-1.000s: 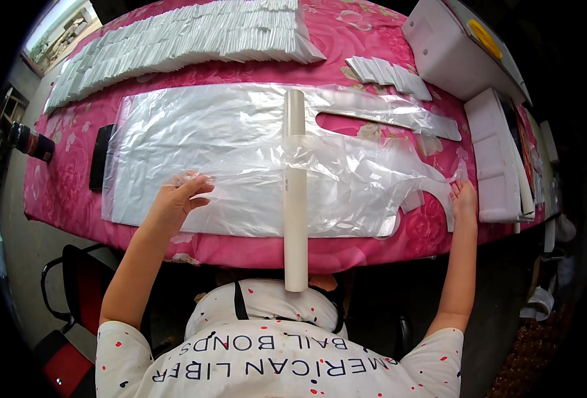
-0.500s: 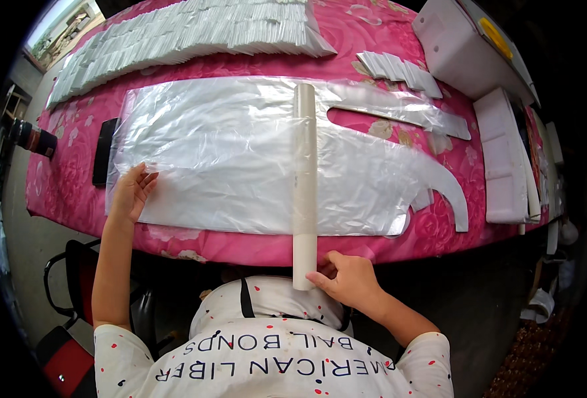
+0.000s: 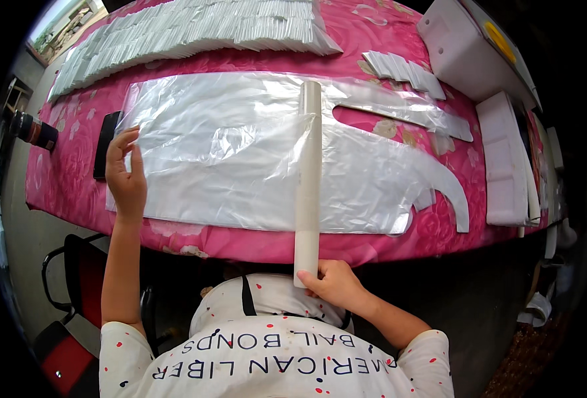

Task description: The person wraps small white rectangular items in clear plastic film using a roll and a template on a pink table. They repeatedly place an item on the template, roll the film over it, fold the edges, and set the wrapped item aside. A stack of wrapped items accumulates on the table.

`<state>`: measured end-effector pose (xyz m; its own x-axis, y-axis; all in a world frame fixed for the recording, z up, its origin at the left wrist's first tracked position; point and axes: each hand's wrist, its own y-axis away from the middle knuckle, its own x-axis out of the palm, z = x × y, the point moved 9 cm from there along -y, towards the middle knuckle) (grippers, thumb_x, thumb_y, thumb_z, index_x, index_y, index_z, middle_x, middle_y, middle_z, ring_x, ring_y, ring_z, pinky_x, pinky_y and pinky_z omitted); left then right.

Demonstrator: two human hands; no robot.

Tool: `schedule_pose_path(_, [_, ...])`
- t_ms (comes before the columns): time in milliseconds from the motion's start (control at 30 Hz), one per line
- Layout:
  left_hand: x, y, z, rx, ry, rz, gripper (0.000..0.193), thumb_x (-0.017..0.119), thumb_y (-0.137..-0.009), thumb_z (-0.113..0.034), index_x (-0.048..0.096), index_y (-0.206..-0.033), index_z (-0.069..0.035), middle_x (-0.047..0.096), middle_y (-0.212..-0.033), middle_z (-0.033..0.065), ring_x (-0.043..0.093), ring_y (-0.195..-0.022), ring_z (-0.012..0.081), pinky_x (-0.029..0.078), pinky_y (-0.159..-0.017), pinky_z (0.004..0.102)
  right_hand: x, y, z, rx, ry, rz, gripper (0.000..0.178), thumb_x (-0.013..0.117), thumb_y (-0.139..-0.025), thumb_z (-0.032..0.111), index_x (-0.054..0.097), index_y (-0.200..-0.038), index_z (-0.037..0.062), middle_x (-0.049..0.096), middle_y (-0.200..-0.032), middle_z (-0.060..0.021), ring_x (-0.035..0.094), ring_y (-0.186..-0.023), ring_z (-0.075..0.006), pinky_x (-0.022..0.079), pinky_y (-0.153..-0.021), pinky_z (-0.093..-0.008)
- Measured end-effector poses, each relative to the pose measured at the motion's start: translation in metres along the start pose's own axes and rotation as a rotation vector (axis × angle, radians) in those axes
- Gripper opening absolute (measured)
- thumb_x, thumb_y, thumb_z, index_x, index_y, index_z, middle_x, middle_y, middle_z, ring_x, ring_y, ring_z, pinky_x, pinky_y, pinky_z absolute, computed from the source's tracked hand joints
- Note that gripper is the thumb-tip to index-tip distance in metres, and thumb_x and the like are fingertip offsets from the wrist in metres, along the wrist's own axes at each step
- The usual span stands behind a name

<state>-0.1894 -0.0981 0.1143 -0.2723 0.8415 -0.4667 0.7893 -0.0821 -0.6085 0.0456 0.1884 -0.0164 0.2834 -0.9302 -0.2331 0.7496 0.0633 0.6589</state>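
Observation:
A flat, shiny translucent plastic apron [image 3: 194, 146], or several layered together, lies across the table with its cut-out neck end and curved straps to the right. Across its middle rests a long pale tube [image 3: 308, 172], its near end sticking out past the table edge. My right hand [image 3: 333, 284] is closed around that near end, thumb on top. At the apron's left end my left hand [image 3: 127, 174] is raised, fingers bent and thumb apart from them. Its fingertips are close to the plastic's edge; whether they touch it I cannot tell.
Rows of folded white plastic packets [image 3: 194, 30] fill the far left, with a smaller row [image 3: 405, 73] at far right. A black phone [image 3: 106, 146] and a dark jar [image 3: 35, 131] lie left. White foam boxes [image 3: 505, 156] stand right on the pink tablecloth [image 3: 74, 192].
My left hand has moved away from me, up along the apron's left end, and its fingers now point farther up. My right hand has shifted slightly left and wraps farther round the tube's end.

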Motion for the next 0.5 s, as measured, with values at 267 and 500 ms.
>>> schedule_pose_path(267, [0.189,0.066,-0.112,0.201,0.125,0.652,0.049,0.051,-0.082,-0.002,0.039,-0.13,0.0,0.039,-0.135,0.0155,0.035,-0.127,0.0325,0.033,-0.103,0.0404,0.007,0.001,-0.003,0.017,-0.05,0.019,0.039,0.055,-0.084,0.04,0.063,-0.078,0.0022,0.063,-0.063,-0.0048,0.059,-0.053,-0.0143,0.047,-0.055,-0.0284])
schedule_pose_path(500, [0.222,0.093,-0.096,0.272,-0.18,0.74,0.054,0.039,-0.086,-0.015,0.029,-0.136,0.004,0.029,-0.142,0.019,0.024,-0.134,0.0322,0.017,-0.11,0.0416,-0.002,-0.001,0.009,0.03,0.12,0.147,0.052,0.052,-0.086,0.049,0.064,-0.077,-0.0006,0.063,-0.062,-0.0069,0.061,-0.056,-0.0177,0.048,-0.057,-0.0299])
